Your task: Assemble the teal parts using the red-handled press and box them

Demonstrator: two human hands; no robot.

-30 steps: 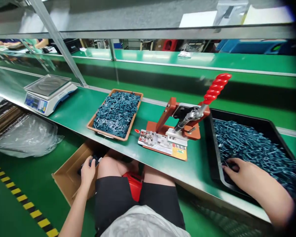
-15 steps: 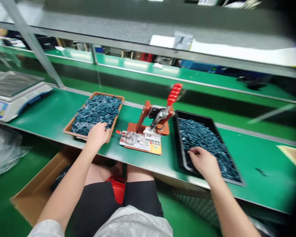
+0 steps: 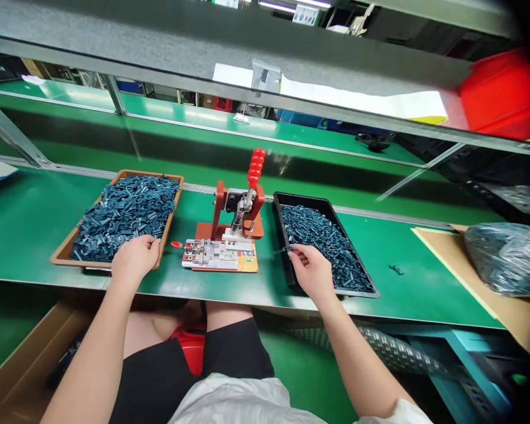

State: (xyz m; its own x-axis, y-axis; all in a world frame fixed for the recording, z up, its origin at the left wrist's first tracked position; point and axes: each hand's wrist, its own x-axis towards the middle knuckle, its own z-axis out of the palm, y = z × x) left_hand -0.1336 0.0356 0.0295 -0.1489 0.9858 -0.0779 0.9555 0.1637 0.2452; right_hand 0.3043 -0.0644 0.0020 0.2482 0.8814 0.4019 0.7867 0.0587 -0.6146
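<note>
My left hand (image 3: 135,259) is closed in a pinch over the front right part of the brown tray (image 3: 60,254). Whatever its fingertips hold, if anything, is hidden. Small dark blue-green plastic parts (image 3: 130,206) are heaped in that tray. At the left rim of the black tray (image 3: 280,221), my right hand (image 3: 312,274) pinches a small dark plastic part (image 3: 286,249) between thumb and fingers. More such parts fill the black tray. Between both hands stands a toggle clamp fixture (image 3: 241,215), its red handle upright above a metal jig plate (image 3: 209,254).
A few loose dark parts (image 3: 396,270) lie on the green table (image 3: 375,235) right of the black tray. Farther right are a cardboard sheet (image 3: 459,277) and a plastic-wrapped bundle (image 3: 507,256). A shelf (image 3: 159,59) with a red bin (image 3: 503,94) runs above.
The view has turned to the right. My right hand has lifted out of the black tray to its left rim, a small part now showing in its fingers. My left hand stays pinched by the brown tray.
</note>
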